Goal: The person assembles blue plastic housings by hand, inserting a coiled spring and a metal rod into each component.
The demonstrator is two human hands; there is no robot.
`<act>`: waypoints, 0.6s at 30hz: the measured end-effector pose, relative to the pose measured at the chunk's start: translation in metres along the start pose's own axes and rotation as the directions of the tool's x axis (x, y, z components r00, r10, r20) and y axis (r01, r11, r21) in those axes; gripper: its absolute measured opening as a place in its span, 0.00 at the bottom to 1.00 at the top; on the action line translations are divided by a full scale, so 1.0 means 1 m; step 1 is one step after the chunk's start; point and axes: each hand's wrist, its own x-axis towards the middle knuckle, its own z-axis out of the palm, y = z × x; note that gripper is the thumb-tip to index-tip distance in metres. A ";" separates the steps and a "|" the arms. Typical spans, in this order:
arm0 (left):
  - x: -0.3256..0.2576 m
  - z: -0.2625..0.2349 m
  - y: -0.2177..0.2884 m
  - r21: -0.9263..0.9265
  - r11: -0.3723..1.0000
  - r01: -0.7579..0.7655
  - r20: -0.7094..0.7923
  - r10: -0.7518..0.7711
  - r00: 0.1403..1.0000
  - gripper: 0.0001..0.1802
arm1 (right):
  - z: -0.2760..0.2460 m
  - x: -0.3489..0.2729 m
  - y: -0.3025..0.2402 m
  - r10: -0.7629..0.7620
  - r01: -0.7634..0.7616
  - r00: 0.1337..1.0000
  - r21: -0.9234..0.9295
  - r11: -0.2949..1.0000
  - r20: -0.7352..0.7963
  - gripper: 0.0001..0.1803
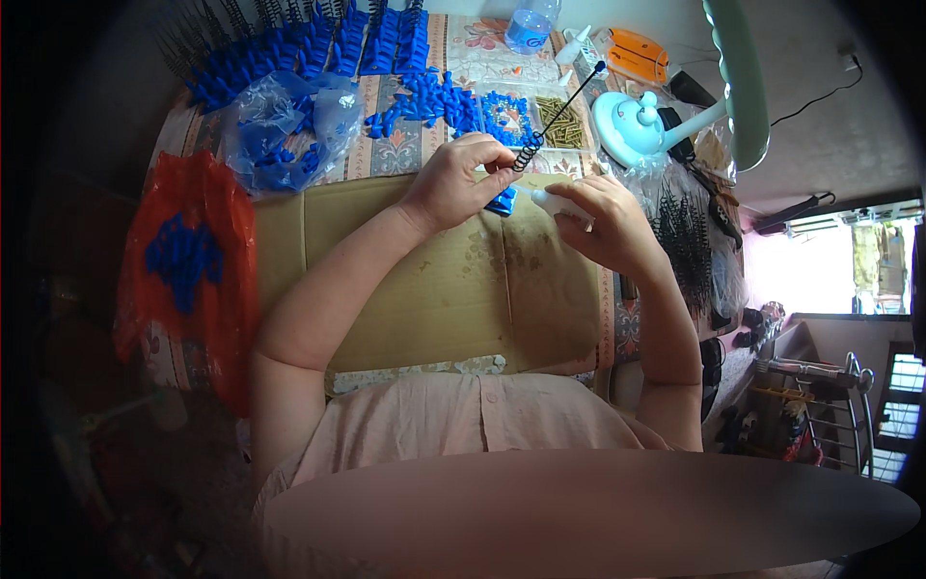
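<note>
My left hand [461,179] is pinched shut on a black rod [564,108] with a coiled spring [527,152] at its lower end, held slanting up over the cardboard [453,289]. My right hand [596,220] is curled tight around a small white bottle [552,202], just beside a blue piece [502,201] lying on the cardboard.
</note>
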 end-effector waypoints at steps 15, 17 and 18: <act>-0.001 0.000 -0.001 0.007 1.000 -0.002 -0.002 0.002 1.000 0.04 | 0.002 -0.001 0.002 -0.013 0.012 1.000 -0.008 1.000 -0.022 0.18; 0.000 0.001 -0.001 -0.011 1.000 0.019 0.012 -0.019 1.000 0.05 | 0.000 -0.001 0.001 -0.006 0.006 1.000 -0.006 1.000 -0.022 0.18; 0.000 0.000 -0.001 -0.010 1.000 0.020 0.010 -0.019 1.000 0.05 | 0.000 -0.001 0.001 0.002 -0.002 1.000 -0.005 1.000 -0.023 0.18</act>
